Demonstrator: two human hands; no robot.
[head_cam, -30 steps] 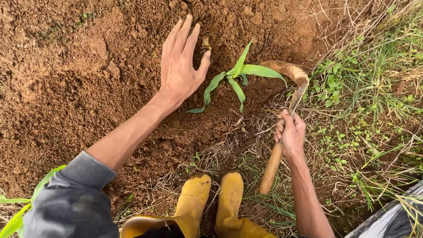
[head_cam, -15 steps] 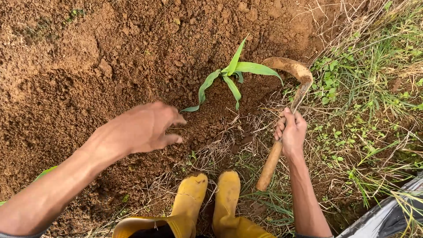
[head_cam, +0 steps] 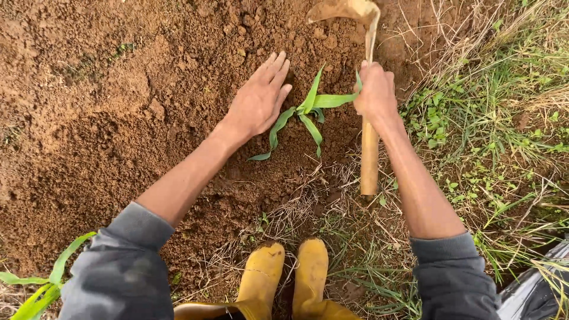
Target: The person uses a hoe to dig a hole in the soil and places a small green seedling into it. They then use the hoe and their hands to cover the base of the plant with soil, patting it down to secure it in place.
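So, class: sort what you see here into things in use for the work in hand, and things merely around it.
In use: left hand flat on soil; right hand gripping hoe; seedling; loose soil.

Merely around: grass and weeds; dry straw; yellow boots; plastic sheet.

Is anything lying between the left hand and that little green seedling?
Nothing visible does. The left hand lies flat on the bare soil just left of the seedling, its thumb close to the leaves. The right hand grips the hoe on the seedling's other side.
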